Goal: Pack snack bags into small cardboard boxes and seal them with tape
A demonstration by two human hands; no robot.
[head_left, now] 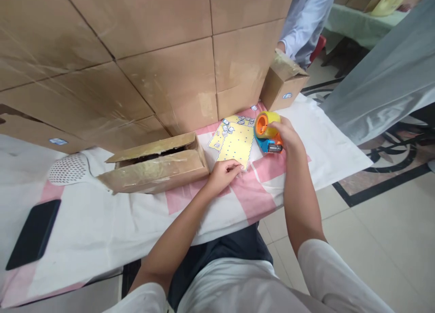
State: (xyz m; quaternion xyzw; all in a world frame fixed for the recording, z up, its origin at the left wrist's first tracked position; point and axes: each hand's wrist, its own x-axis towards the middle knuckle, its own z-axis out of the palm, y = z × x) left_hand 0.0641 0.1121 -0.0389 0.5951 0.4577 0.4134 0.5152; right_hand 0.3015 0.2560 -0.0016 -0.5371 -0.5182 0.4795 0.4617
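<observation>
1. Orange-hubbed tape dispenser stands at the right edge of the yellow sheet. Its hub faces left and its blue base points toward the near side of the bench.
2. The right hand grasps the dispenser from the right, fingers wrapped round the roll.
3. The left hand has its fingers clenched on the sheet's near corner.
4. The sheet lies flat, its long axis running away toward the stacked cartons.
5. An open cardboard box lies just left of the sheet, lengthwise across the bench.
</observation>
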